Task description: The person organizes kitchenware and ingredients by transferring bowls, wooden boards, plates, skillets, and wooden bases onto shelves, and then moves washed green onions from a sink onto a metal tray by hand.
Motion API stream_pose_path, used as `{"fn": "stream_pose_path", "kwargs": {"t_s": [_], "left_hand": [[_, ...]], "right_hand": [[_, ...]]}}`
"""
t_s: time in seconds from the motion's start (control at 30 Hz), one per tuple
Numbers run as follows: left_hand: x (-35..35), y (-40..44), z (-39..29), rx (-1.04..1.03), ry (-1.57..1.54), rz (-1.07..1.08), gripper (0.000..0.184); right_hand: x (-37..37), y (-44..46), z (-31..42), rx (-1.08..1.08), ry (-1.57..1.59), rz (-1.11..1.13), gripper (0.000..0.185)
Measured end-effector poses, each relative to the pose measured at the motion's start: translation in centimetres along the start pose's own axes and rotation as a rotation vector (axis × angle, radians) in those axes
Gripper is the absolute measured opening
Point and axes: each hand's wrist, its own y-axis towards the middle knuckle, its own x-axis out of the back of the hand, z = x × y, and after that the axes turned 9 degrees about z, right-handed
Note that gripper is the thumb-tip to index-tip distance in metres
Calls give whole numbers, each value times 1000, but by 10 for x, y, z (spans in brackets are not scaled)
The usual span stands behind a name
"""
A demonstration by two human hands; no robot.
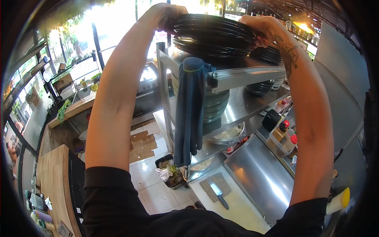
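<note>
Both arms reach up to a stack of several black plates [215,35] at the top of the metal shelf unit [248,74]. My left hand [170,19] grips the stack's left edge, its fingers partly hidden behind the plates. On the right edge, my right hand [262,29] is closed round the rims, with fingertips curled below. Another stack of dark plates [268,54] stands just behind and right of it. A dark blue cloth [189,114] hangs from the shelf's corner post, below the held plates.
Green bowls [216,104] and black bowls [259,87] stand on the middle shelf. Below, a knife [218,193] lies on a cloth on a white cutting board [237,203]. A bin with scraps [172,175] is on the floor; bottles [284,125] stand at right.
</note>
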Motion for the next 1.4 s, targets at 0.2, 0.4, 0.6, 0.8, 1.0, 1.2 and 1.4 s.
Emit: {"fn": "stream_pose_path", "kwargs": {"t_s": [0.2,0.4,0.6,0.8,1.0,1.2,1.4], "left_hand": [[7,2,-2,27,165,85,22],[0,1,0,49,11,77,24],[0,10,12,67,-82,-65,24],[5,34,34,44,-159,-200,17],[12,18,53,-128,-241,46,21],[47,27,118,-343,-519,75,50],[-159,-63,102,-668,-325,-796,51]], "right_hand": [[-8,-6,-4,-37,-19,-196,41],[-17,-15,-7,34,-35,-286,43],[-22,-16,-14,115,-22,-295,44],[-23,-10,-23,166,-23,-338,48],[-21,-10,-24,98,115,-256,56],[-60,31,-110,644,443,-445,38],[-310,-205,-287,718,965,-881,34]]}}
